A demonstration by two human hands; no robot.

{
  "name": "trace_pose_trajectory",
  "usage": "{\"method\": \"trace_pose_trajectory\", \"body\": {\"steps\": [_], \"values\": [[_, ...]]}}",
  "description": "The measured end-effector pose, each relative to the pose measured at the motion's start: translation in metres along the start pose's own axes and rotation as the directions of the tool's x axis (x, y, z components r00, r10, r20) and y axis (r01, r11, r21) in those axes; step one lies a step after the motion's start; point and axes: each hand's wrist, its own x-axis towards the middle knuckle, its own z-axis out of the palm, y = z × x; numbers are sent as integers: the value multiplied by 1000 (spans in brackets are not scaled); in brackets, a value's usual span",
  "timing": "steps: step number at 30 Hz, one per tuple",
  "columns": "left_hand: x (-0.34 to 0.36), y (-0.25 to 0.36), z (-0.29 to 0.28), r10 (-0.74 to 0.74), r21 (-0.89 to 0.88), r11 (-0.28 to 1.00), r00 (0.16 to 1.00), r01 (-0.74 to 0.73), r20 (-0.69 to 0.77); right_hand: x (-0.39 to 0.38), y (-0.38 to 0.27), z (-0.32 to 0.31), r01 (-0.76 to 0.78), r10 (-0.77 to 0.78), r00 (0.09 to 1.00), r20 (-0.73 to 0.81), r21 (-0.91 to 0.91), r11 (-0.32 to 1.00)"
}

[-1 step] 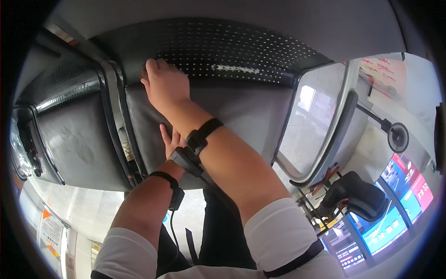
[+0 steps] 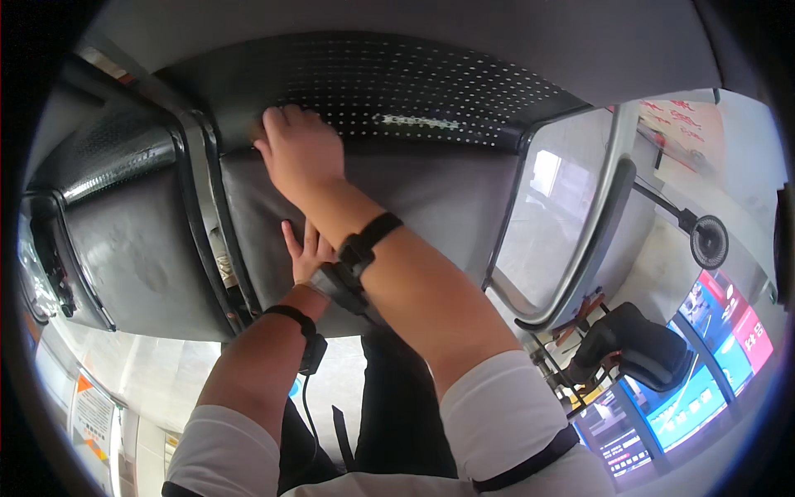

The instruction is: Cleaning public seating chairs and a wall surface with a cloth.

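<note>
My right hand (image 2: 303, 156) is curled at the back left of a dark padded seat (image 2: 431, 190), against the lower part of its black perforated backrest (image 2: 397, 74). Its fingers bend down and away, and whatever they hold is hidden; a small brownish patch beside the fingertips is too blurred to name. Lower down, my left hand (image 2: 306, 251) lies on the seat with its fingers stretched out, partly covered by my right forearm. Both wrists carry black straps with small devices.
A metal armrest (image 2: 609, 224) bounds the seat on the right. Another padded seat (image 2: 132, 240) adjoins it on the left. Farther right are a small black fan (image 2: 709, 242), a black chair (image 2: 654, 352) and lit screens (image 2: 687, 414).
My right hand has shifted slightly to the right and toward me along the foot of the backrest. My left hand has moved slightly left on the seat.
</note>
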Motion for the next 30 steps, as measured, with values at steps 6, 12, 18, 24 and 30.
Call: {"method": "trace_pose_trajectory", "body": {"steps": [6, 12, 18, 24, 30], "values": [[11, -6, -46, -1, -147, 989, 995, -13, -96, -54, 122, -116, -205, 17, 868, -497, -326, 923], [15, 1, -40, 23, -144, 989, 992, -41, -121, -51, 195, -157, -474, 411, 558, -720, 130, 871], [9, -1, -40, 13, -148, 989, 994, -29, -104, -24, 126, -78, -385, 375, 573, -729, 164, 908], [11, 2, -39, 12, -142, 990, 999, -17, -41, -9, 52, -33, -114, 187, 847, -498, 174, 978], [8, -2, -43, 10, -106, 994, 997, -18, -72, -38, 80, -79, 6, 6, 821, -570, 19, 1000]]}}
